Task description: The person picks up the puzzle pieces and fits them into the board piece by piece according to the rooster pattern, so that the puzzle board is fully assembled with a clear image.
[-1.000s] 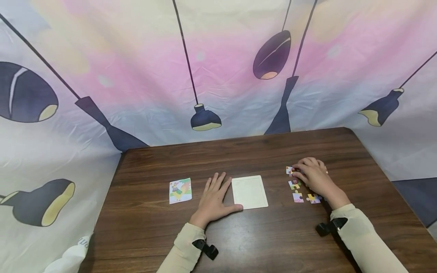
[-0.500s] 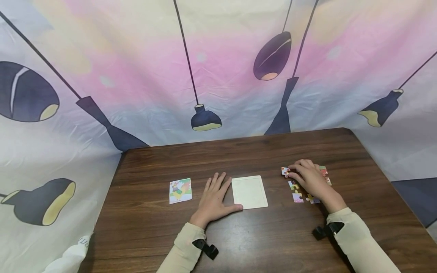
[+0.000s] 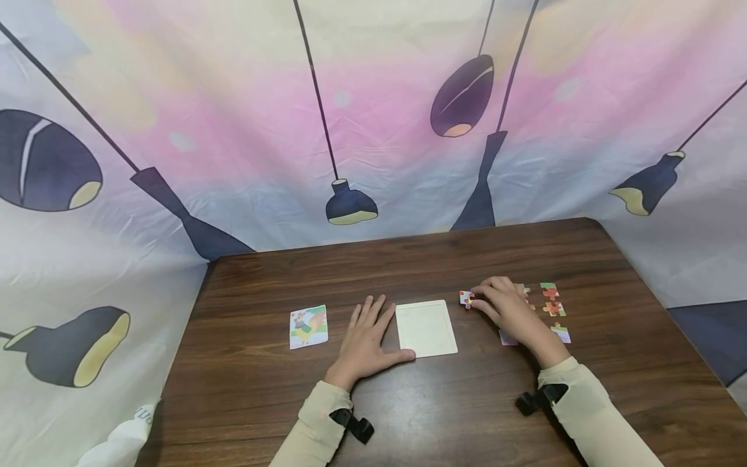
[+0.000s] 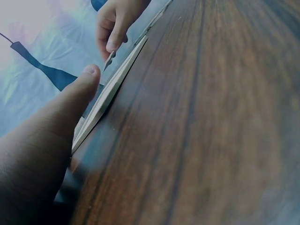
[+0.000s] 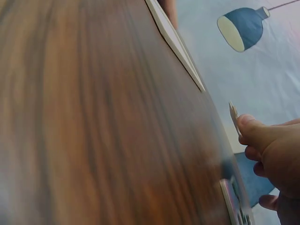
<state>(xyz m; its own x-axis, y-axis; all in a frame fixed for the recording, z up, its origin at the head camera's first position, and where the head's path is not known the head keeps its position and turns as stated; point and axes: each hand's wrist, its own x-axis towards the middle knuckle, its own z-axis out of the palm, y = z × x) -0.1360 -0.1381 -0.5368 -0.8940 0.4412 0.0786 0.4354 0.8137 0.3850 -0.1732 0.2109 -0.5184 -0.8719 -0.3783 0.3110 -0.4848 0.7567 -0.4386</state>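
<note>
Between thumb and fingers my right hand [image 3: 508, 310] pinches a small colourful puzzle piece [image 3: 466, 299], held just right of a pale square puzzle tray [image 3: 426, 329]. In the right wrist view the piece [image 5: 234, 117] is seen edge-on, raised off the table. My left hand [image 3: 364, 344] lies with fingers spread at the tray's left side, its thumb touching the lower left corner. Several loose puzzle pieces [image 3: 553, 309] lie on the table beyond my right hand, which partly hides some of them.
A printed picture card [image 3: 308, 327] of a cartoon bird lies left of my left hand. The brown wooden table [image 3: 443, 415] ends at the back against a hanging cloth [image 3: 397, 130] printed with lamps.
My right hand has picked the puzzle piece up from the group and carried it left towards the tray, uncovering other pieces. The left hand has stayed in place.
</note>
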